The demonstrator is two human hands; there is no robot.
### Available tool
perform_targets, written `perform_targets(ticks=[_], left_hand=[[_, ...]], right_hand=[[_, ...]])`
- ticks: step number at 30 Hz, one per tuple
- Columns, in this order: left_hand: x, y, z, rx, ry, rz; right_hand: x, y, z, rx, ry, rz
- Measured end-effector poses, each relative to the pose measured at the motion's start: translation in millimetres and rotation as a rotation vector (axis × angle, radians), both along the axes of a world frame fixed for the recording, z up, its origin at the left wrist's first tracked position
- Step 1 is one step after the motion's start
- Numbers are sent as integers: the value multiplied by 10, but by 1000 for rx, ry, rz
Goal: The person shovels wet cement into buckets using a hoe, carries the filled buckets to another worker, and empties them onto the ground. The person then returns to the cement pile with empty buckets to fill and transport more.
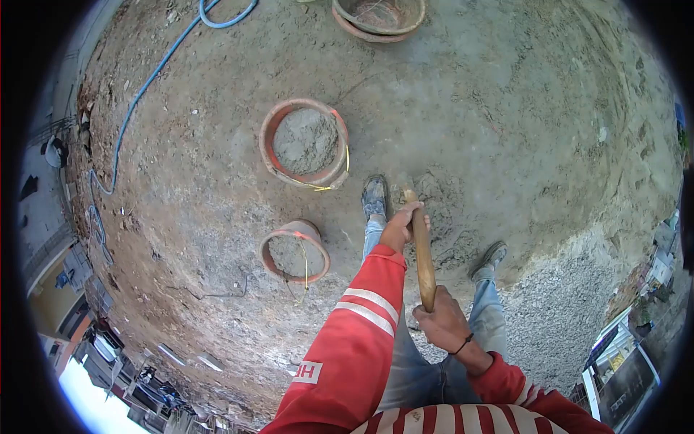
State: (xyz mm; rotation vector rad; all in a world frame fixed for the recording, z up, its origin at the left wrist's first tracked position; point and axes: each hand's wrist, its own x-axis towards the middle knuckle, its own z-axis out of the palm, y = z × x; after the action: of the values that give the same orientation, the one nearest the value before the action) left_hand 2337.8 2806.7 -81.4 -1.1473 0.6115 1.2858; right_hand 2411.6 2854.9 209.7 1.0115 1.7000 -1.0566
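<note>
Left grip [409,220] and right grip [443,322] clasp the wooden handle [423,264] — it slants between left shoe [374,197] and right shoe [494,258], working end not discernible. Wet-looking ground [448,217] could make footing slip; an overwide stroke could strike the left shoe — or the nearby bucket [267,145].

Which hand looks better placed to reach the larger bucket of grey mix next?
Probably the left hand: it's nearer the bucket, though both it and the right hand grip the wooden handle.

The muddy ground [520,123] bears tubs [266,139], gravel [557,304], hose [131,110]
</note>
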Motion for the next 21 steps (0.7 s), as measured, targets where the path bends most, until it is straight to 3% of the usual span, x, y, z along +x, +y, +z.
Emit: perform_targets(ticks=[3,5,6,7,9,11,13,15,17,20,21], left_hand=[[-555,-274,475,-87,100,128],[-693,-478,717,-262,465,58],[-752,-506,1170,-363,596,167],[-719,-581,1397,-374,590,161],[-681,-655,1563,-488,842,178],[-639,-689,1287,-535,928,170],[-571,-781,995,-595,1014,152],[-668,-810,716,-607,1045,252],[-695,-778,753,-627,1069,311],[-588,-748,976,-546,1108,421],[-559,-684,1085,-524,1083,439]], right_hand=[[-83,-107,661,-80,153,60],[141,-102,790,-143,132,74],[303,-52,821,-195,105,81],[618,-6,652,-173,101,154],[1136,81,-164,-114,146,261],[1404,87,-1268,5,376,333],[1159,92,-2280,131,338,468],[915,45,-2938,160,308,408],[729,-5,-3157,238,365,374],[805,126,-2925,272,505,311],[898,201,-2799,172,556,377]])
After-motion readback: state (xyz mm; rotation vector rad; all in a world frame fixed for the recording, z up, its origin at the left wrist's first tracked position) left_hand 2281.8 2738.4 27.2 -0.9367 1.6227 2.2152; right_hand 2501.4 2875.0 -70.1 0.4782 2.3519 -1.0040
